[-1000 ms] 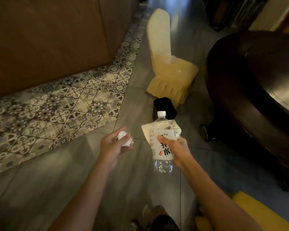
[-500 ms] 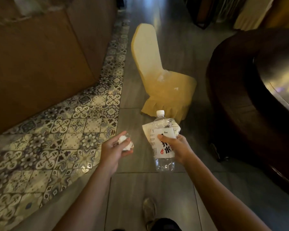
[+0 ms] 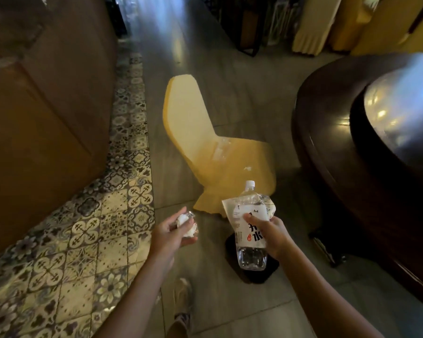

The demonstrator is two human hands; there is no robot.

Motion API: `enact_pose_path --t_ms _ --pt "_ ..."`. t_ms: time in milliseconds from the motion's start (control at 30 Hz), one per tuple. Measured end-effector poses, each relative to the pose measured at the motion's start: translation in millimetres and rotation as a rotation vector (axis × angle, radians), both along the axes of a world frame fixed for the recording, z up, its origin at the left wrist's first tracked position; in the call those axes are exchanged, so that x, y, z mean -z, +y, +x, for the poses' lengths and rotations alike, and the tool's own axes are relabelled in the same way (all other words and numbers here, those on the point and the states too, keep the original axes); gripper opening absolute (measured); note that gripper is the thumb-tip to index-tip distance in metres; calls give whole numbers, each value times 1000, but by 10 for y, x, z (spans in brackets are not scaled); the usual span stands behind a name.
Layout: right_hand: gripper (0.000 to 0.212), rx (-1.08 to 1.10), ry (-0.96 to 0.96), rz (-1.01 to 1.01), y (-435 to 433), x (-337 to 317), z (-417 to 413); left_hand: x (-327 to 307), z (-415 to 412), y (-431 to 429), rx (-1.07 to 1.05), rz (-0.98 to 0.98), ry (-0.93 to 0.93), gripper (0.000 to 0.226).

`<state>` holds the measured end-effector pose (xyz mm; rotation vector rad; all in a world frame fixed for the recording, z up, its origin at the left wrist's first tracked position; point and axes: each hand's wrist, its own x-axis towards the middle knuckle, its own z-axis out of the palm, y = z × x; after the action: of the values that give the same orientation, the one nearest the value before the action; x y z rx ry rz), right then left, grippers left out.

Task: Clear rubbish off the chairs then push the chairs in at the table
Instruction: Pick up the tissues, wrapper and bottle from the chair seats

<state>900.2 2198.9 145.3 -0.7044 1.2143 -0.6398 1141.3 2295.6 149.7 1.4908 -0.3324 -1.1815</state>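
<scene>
A yellow-covered chair (image 3: 195, 135) stands ahead on the grey floor, turned toward the dark round table (image 3: 332, 147) at the right. On its seat lie a clear plastic wrapper (image 3: 221, 150) and a small white scrap (image 3: 247, 168). My left hand (image 3: 171, 234) is closed on a crumpled white tissue (image 3: 186, 224). My right hand (image 3: 269, 232) grips a clear water bottle (image 3: 249, 230) with a white label, together with a flat plastic packet (image 3: 266, 207) pressed against it. Both hands are held in front of me, short of the chair.
A black bin (image 3: 254, 272) sits on the floor directly under the bottle. A wooden wall panel (image 3: 47, 118) and a patterned tile strip (image 3: 88, 240) run along the left. More yellow-covered chairs (image 3: 327, 25) stand at the far right. My shoe (image 3: 182, 292) shows below.
I have walked forward, so the chair is closer and lower in view. The black bin, hidden half a second ago, now shows under the bottle. Both hands still hold the same rubbish.
</scene>
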Motion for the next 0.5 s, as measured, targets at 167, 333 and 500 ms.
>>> enact_pose_path --t_ms 167,333,500 --pt "33 97 44 9 -591 135 383 59 627 -986 134 18 -7 48" --pt "44 158 70 32 -1025 332 463 195 904 -1942 275 83 -28 74" --pt "43 206 61 70 -1538 761 396 611 886 -2934 365 191 -18 89"
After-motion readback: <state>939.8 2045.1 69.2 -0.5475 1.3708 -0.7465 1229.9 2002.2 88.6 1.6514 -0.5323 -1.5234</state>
